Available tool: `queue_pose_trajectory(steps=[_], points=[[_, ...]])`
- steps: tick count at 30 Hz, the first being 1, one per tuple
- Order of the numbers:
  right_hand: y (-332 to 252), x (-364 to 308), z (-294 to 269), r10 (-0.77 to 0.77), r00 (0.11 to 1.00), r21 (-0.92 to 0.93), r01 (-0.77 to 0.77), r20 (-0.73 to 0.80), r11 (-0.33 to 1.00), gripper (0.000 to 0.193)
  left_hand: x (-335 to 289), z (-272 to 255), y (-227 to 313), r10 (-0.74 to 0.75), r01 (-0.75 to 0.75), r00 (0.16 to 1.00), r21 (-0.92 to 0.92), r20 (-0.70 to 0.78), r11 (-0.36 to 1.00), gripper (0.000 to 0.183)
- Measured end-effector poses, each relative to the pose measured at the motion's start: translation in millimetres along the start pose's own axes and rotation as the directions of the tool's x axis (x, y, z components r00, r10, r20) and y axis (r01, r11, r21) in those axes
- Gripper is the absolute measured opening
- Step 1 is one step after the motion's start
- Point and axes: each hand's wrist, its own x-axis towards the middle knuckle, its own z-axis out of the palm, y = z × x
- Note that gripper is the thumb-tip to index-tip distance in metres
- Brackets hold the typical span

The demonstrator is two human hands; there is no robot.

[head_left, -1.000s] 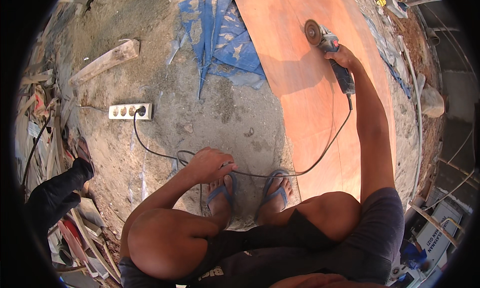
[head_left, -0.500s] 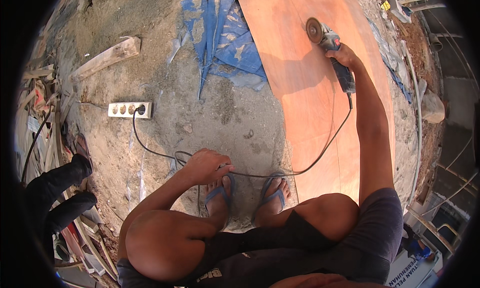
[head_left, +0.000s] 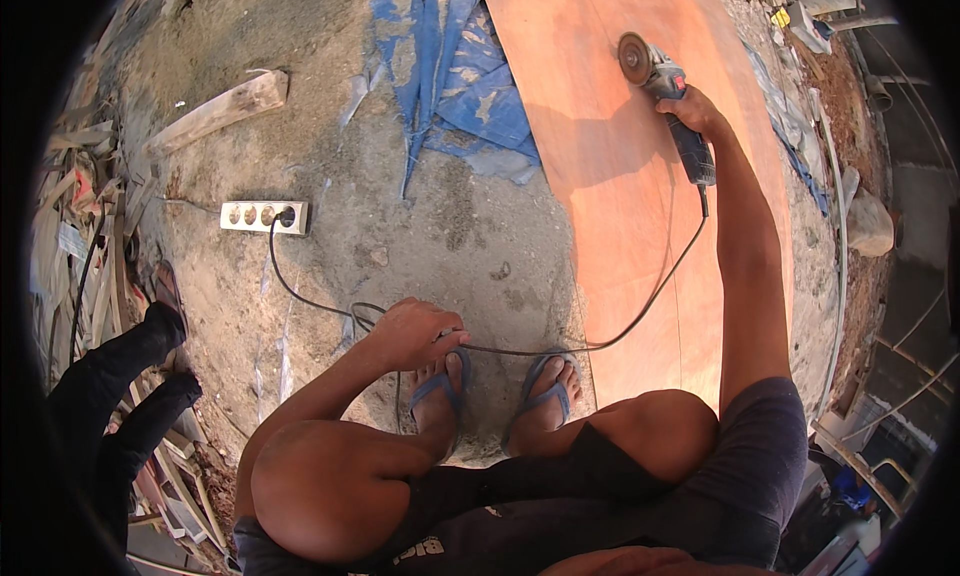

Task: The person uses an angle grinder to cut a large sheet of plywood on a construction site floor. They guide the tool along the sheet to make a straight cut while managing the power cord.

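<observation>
My right hand [head_left: 692,108] is wrapped round the body of a grey and black angle grinder [head_left: 692,158]. Its round, worn disc [head_left: 634,60] points away from me, above a reddish plywood sheet [head_left: 625,246]; whether it spins I cannot tell. From the grinder's rear a black cable [head_left: 655,298] curves back to my closed left hand [head_left: 412,334], which has hold of it near my left foot. Something small and thin shows at those fingertips, too small to name. Beyond the hand the cable loops and runs to a white power strip [head_left: 264,217], where it is plugged in.
A blue torn tarp [head_left: 480,96] lies against the plywood's left edge. A wooden plank [head_left: 222,111] rests on the rough ground, and scrap wood [head_left: 90,266] is heaped at far left. Another person's dark-clothed legs [head_left: 135,376] stand there. Rubble and a pale sack [head_left: 868,224] line the right.
The view has shifted slightly, so the ground things sit a little further right. Both hands keep their grip, and the grinder stays in about the same place over the plywood.
</observation>
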Motion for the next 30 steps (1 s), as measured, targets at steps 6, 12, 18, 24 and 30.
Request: queue_pose_trajectory(steps=[6,12,18,24,30], points=[[5.6,13.8,0.5,0.004,0.999,0.068,-0.006,0.040,0.998,0.053,1.4,-6.3,4.1,-0.013,0.013,1.000,-0.007,0.014,1.000,0.033],[5.2,23.2,0.3,-0.008,0.999,0.064,0.005,0.052,0.998,0.052,-0.1,-1.3,0.4,0.009,-0.009,0.999,-0.002,-0.049,1.000,0.030],[7.8,35.3,-3.3,-0.016,1.000,0.034,0.016,0.008,0.999,0.051,2.9,-0.2,-0.2,0.031,-0.031,0.996,0.001,-0.084,1.000,0.027],[7.4,51.1,-6.5,0.034,0.999,-0.014,-0.033,0.033,0.999,0.049,4.5,-7.2,3.9,-0.038,0.038,0.999,-0.012,0.024,0.999,0.035],[5.7,59.7,-0.3,0.014,0.998,0.064,-0.018,0.062,0.998,0.051,2.4,-6.0,3.8,-0.022,0.021,1.000,-0.019,-0.018,1.000,0.031]])
